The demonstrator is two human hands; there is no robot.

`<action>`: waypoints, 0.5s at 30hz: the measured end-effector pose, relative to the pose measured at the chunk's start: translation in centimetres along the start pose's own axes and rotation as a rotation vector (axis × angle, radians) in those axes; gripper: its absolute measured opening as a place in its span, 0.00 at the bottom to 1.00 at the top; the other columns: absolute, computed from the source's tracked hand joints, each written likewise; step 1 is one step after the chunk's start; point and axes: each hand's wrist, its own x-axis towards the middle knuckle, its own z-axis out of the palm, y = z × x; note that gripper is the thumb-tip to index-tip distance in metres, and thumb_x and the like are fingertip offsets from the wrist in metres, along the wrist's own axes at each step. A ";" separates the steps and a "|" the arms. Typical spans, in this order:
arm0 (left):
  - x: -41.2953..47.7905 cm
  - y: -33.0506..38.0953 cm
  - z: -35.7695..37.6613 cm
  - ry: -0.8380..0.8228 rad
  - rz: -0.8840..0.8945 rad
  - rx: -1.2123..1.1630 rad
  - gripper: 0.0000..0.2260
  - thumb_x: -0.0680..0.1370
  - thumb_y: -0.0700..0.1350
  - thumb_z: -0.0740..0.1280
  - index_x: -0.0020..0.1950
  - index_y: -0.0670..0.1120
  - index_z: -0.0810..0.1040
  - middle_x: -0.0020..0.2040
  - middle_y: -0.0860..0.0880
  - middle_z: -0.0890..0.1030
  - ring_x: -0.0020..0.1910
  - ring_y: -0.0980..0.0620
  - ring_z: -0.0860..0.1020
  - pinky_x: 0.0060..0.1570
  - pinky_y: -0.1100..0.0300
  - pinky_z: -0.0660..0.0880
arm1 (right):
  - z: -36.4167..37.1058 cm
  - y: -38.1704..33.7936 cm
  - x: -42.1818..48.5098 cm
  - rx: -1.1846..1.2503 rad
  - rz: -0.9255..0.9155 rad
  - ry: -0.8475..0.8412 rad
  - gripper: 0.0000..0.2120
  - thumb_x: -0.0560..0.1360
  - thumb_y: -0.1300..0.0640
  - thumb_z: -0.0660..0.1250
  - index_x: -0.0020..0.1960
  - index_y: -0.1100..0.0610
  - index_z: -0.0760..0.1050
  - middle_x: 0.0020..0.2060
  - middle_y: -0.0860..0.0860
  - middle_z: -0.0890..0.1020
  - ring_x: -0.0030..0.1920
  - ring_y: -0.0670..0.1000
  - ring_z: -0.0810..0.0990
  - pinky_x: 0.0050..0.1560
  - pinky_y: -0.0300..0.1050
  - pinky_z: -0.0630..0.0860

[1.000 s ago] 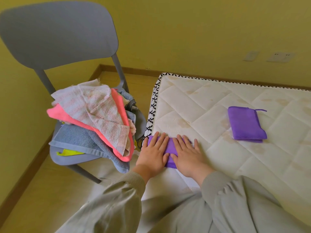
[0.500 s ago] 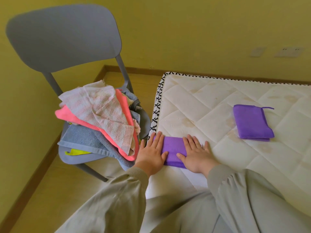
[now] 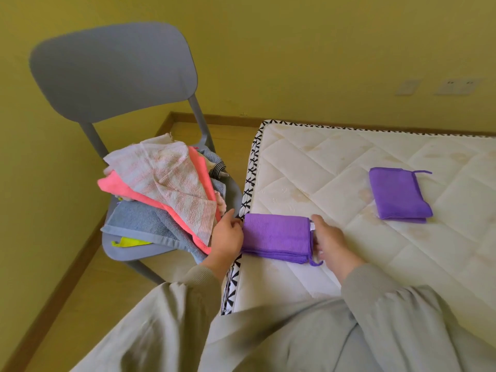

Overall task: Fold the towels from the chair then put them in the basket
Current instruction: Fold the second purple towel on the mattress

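While the unfolded heap is waiting on the chair [image 3: 112,71] at our left, we are working at the near corner of the mattress [image 3: 322,170]. A pink-striped white towel [image 3: 171,189] is lying on top of the heap, a coral towel [image 3: 115,183] is poking out beneath it, a blue-grey towel [image 3: 139,221] is drooping over the seat's front, and a yellow cloth [image 3: 131,241] is peeking from the bottom. The heap is sitting just beside the mattress border, presumably so that the next piece is within easy reach.

Our left hand [image 3: 228,237] is hovering between the heap and the folded purple towel [image 3: 276,236], thumb raised, fingers bent in against the towel's left edge. Our right hand [image 3: 330,240] is meeting the opposite edge likewise, thumb up beside a small white label. We are bracketing the towel from both sides, most likely to square it or to lift it flat without spilling the folds. Blur and the towel's thickness are hiding the fingertips, so we cannot tell whether either hand is gripping or only touching.

The towel is lying flat on the mattress, right at the patterned border. Farther right, well apart, a second folded purple towel [image 3: 397,194] is resting on the quilting. The basket is not showing anywhere, so both folded pieces are, in our judgement, awaiting the carrying step. The overhanging coral corner is crowding our left hand and could be snagging on a careless lift. Wall sockets [image 3: 456,85] are sitting at the far right.
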 end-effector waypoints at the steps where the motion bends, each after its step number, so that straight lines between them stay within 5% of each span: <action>1: 0.5 0.1 -0.2 -0.033 -0.030 -0.035 0.21 0.78 0.33 0.55 0.72 0.39 0.67 0.61 0.42 0.78 0.64 0.44 0.73 0.66 0.54 0.67 | 0.4 0.2 0.0 0.026 0.009 -0.041 0.18 0.73 0.43 0.65 0.39 0.58 0.73 0.35 0.56 0.76 0.38 0.56 0.76 0.38 0.45 0.70; 9: 3.3 0.7 -1.4 -0.235 -0.004 -0.023 0.21 0.75 0.30 0.63 0.68 0.41 0.73 0.54 0.43 0.82 0.45 0.52 0.78 0.38 0.68 0.74 | 1.0 0.6 0.8 0.028 0.010 -0.092 0.10 0.69 0.57 0.76 0.39 0.57 0.74 0.33 0.55 0.79 0.25 0.51 0.77 0.19 0.34 0.64; 12: 3.7 1.3 -1.4 -0.300 0.018 -0.015 0.18 0.75 0.30 0.65 0.64 0.41 0.76 0.50 0.45 0.82 0.38 0.59 0.78 0.34 0.74 0.73 | 0.7 0.5 1.1 0.042 0.016 -0.073 0.10 0.68 0.61 0.76 0.44 0.60 0.76 0.38 0.58 0.80 0.32 0.54 0.79 0.26 0.39 0.70; 15: 3.9 1.6 -1.5 -0.403 0.063 0.012 0.19 0.73 0.27 0.66 0.62 0.39 0.78 0.50 0.40 0.83 0.43 0.53 0.80 0.44 0.66 0.79 | 0.3 0.2 1.6 0.077 0.012 -0.050 0.12 0.68 0.63 0.75 0.49 0.63 0.77 0.46 0.62 0.82 0.43 0.60 0.82 0.41 0.54 0.80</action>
